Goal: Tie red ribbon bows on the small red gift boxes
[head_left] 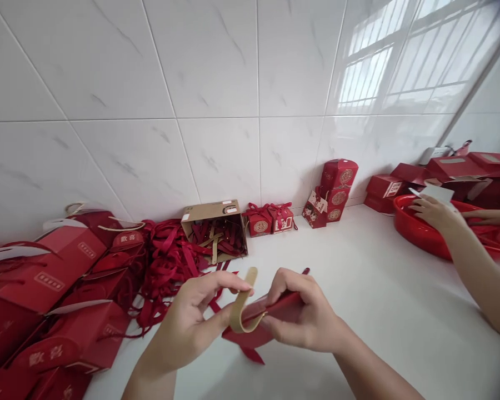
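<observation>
A curved gold strap (236,316) is pinched between the thumb and fingers of my left hand (194,316). The strap's lower end curls round to a red cardboard piece (256,338), which looks like a small gift box or bag. My right hand (306,311) is closed on that red piece, thumb near the strap's end and fingers over its upper edge. Whether the strap is fastened there, I cannot tell. A red ribbon tail (253,355) hangs below the piece. Beyond my hands, an open cardboard box (235,211) holds dark red and gold straps.
Red gift boxes (66,261) crowd the left, beside heaped red ribbons (166,255). Two ribbon-tied boxes (260,222) and stacked red boxes (337,189) stand along the tiled wall. On the right, another person's hand (433,214) holds a white card (437,193) over a red basin (416,236).
</observation>
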`<state>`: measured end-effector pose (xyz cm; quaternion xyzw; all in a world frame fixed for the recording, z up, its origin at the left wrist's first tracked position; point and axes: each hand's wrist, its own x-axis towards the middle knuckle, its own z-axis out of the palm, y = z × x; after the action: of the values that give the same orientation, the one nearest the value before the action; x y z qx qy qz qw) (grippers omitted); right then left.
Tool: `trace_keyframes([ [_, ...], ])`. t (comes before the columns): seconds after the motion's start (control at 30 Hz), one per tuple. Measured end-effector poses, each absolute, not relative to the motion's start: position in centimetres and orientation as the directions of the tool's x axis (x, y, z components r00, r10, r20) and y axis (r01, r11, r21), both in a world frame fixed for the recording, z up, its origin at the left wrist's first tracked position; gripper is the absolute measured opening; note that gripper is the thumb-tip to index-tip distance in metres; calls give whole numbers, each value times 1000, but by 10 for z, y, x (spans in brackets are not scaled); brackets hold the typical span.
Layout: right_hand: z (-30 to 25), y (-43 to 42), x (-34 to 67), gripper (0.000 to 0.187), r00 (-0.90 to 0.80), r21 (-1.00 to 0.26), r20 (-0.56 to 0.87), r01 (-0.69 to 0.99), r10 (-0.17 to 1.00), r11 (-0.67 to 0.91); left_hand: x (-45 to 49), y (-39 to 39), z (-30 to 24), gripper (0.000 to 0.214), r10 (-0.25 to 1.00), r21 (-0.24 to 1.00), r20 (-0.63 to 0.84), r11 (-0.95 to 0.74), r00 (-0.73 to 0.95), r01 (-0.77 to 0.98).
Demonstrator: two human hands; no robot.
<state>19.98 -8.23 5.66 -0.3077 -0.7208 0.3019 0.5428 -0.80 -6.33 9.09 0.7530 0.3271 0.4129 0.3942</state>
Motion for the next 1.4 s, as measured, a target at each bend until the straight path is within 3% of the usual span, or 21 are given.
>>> trace_keyframes([
  [0.1,57,-84,201,17,-218,-728,637,145,740,670,1,-69,91,8,795,852,395,-504,461,140],
  [0.23,57,-84,202,18,-211,-695,661,190,720,693,11,-75,86,9,855,907,337,-407,395,108],
  [0.63,54,-81,204,18,-216,-698,661,173,718,695,16,-80,88,9,898,955,264,-295,351,38],
  [0.83,54,-79,204,17,-221,-637,712,194,666,746,16,-78,83,9,890,939,273,-329,366,98],
  [1.17,48,-77,205,17,-292,-624,681,249,671,741,21,-77,77,13,917,938,259,-314,304,147],
  [1.4,46,-76,203,20,-315,-638,659,248,683,729,22,-75,73,4,878,853,398,-460,265,246],
])
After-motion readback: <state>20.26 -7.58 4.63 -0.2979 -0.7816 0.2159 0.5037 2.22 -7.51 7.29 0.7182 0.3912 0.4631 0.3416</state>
